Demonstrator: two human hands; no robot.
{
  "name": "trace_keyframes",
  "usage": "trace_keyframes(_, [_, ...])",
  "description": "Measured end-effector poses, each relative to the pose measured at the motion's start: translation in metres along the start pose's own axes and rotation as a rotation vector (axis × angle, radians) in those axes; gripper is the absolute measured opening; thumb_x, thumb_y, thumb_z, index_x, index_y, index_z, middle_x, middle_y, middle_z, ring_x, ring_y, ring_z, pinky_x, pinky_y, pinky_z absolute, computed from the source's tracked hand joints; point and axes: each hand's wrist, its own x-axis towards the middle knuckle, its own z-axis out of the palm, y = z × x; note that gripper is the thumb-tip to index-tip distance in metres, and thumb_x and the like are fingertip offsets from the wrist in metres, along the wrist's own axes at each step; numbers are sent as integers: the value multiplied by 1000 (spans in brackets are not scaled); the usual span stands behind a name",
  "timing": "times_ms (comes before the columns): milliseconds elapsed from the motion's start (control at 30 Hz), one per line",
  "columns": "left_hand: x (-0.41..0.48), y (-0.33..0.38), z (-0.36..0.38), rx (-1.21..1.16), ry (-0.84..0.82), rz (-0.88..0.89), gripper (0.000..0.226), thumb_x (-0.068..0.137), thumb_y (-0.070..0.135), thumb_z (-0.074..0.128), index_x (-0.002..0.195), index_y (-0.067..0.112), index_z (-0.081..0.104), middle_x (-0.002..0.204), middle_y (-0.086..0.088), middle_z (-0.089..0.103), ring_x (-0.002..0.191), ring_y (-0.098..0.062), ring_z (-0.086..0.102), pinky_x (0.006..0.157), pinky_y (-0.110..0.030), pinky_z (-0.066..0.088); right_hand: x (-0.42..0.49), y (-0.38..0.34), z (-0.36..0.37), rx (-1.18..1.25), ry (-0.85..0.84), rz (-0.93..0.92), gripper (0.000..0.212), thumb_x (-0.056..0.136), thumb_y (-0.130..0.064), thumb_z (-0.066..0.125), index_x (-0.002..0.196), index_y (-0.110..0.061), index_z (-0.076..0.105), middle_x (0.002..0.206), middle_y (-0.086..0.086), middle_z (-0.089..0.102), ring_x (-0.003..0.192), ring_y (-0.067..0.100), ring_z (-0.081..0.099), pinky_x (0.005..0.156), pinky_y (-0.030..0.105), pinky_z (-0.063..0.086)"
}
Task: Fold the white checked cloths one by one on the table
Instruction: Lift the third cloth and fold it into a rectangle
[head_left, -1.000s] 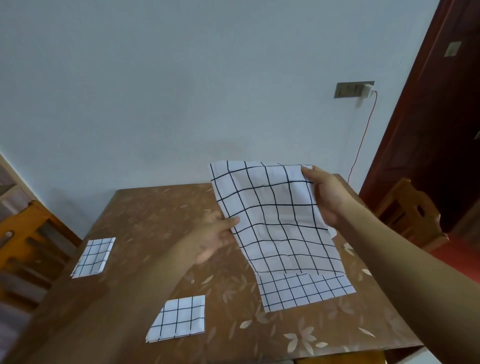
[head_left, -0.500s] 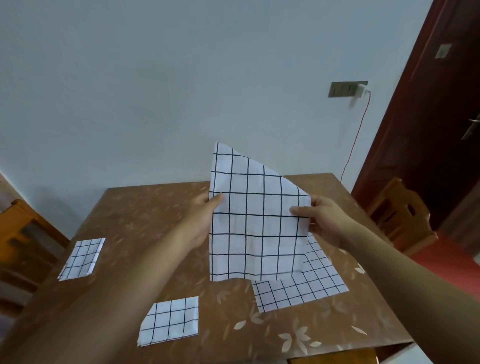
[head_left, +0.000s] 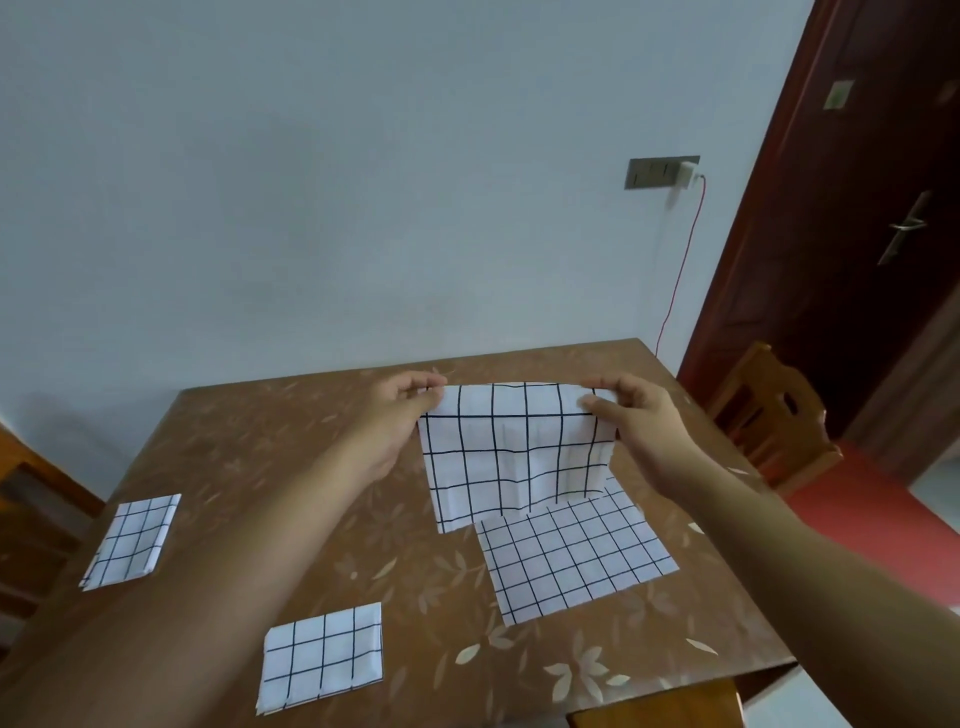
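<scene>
I hold a white checked cloth (head_left: 511, 452) up over the brown table (head_left: 249, 457), doubled over so it hangs as a short sheet. My left hand (head_left: 402, 410) pinches its top left corner and my right hand (head_left: 631, 415) pinches its top right corner. Its lower edge hangs just above another checked cloth (head_left: 574, 558) lying flat on the table's right side. A folded checked cloth (head_left: 322, 657) lies near the front edge. Another folded checked cloth (head_left: 132, 540) lies at the left edge.
A wooden chair (head_left: 774, 415) stands at the table's right side, before a dark red door (head_left: 852, 208). Another chair (head_left: 31, 499) is at the left. A wall socket (head_left: 662, 171) with a red cable hangs behind the table.
The held cloth went from hanging long and tilted to folded in half. Both hands moved to its top corners and lowered it toward the table.
</scene>
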Motion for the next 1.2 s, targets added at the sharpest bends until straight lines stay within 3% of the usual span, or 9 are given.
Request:
trace_keyframes(67, [2,-1,0,93,-39,15,23,86,10,78,97,30,78,127,-7,68,117,-23,65,101,-37,53,-2,0,-5,-12,-11,3,23,91,-4,75,112,-14,73,59,-22,66,59,-7,61,64,11,48])
trace_keyframes(200, [5,0,4,269,-40,75,26,82,15,82,100,34,78,98,6,72,95,-15,69,89,-30,56,-5,2,-13,3,20,42,29,86,-2,79,111,-17,77,83,1,78,81,14,73,82,29,56])
trace_keyframes(333, [6,2,9,409,-61,113,14,87,31,77,101,34,79,96,6,73,90,-15,67,77,-28,55,-12,0,-24,-16,49,38,18,90,3,74,107,-4,75,75,1,77,68,8,74,63,17,56])
trace_keyframes(467, [0,11,21,578,-107,200,12,92,34,71,102,31,79,96,4,75,88,-19,67,74,-31,48,-13,6,-38,-218,87,-55,10,90,-13,78,97,-5,76,88,21,75,73,23,69,71,43,58])
trace_keyframes(600, [-5,19,40,698,-129,280,12,95,38,67,85,36,74,86,6,71,75,-13,61,70,-32,45,-16,11,-58,-359,113,-97,15,92,-21,76,78,-24,72,65,-1,63,58,10,54,62,31,43])
trace_keyframes(800, [-12,31,79,732,-159,347,17,99,39,60,85,44,67,98,14,62,94,-15,64,91,-39,52,-19,12,-105,-534,66,-121,35,95,-23,73,64,-28,56,64,-6,49,57,9,46,57,30,35])
trace_keyframes(1033, [-49,60,161,739,-189,449,8,98,39,61,92,39,66,86,2,71,77,-20,65,70,-41,54,-32,17,-185,-748,-232,46,11,89,-29,75,90,-23,66,92,-1,69,89,21,67,77,38,55])
trace_keyframes(1133, [-69,80,206,785,-280,543,6,97,35,65,93,35,70,81,8,69,68,-6,56,64,-29,44,-42,2,-193,-633,-375,-39,36,85,-38,81,118,-32,67,120,-11,71,113,9,65,98,34,53])
trace_keyframes(1200, [-84,93,236,814,-340,601,5,96,33,65,95,34,70,78,9,66,67,-5,55,63,-26,41,-47,-8,-191,-572,-423,-142,31,88,-38,77,117,-32,68,106,-14,74,100,-1,66,89,27,52])
